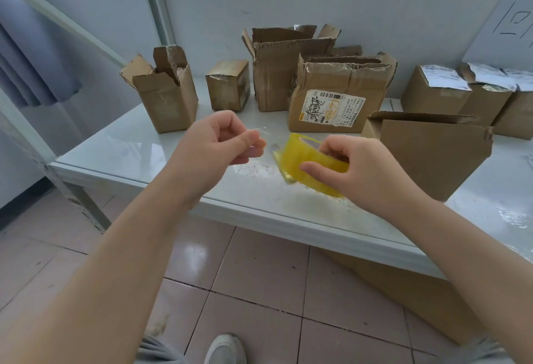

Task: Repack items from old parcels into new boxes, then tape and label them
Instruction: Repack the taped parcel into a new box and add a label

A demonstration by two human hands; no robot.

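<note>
White tabletop (121, 150) with a glossy sheen runs along a pale wall, above a floor of pinkish tiles (259, 291). Over its front edge, the right hand (366, 170) grips a roll of yellow packing tape (305, 166), thumb pressed on the roll's outer face and fingers curled over its top and into the core. The left hand (219, 141) is nearly closed, thumb and fingertips pinched on a thin clear strip of tape (258, 133) just left of the roll; whether the strip joins the roll is hard to tell through the blur.

Just behind the right hand stands an open box (432, 150) with a raised flap. Behind the roll sits a torn parcel with a shipping label (331, 104), and behind that a taller opened carton (277, 75). To the left stand a small sealed box (227, 85) and an open box with ragged flaps (165, 98). At far right, several boxes carrying white labels (461, 92) sit close together. Flat cardboard (403, 291) lies on the floor beneath the table, and a grey shoe (225, 349) shows at the bottom edge.
</note>
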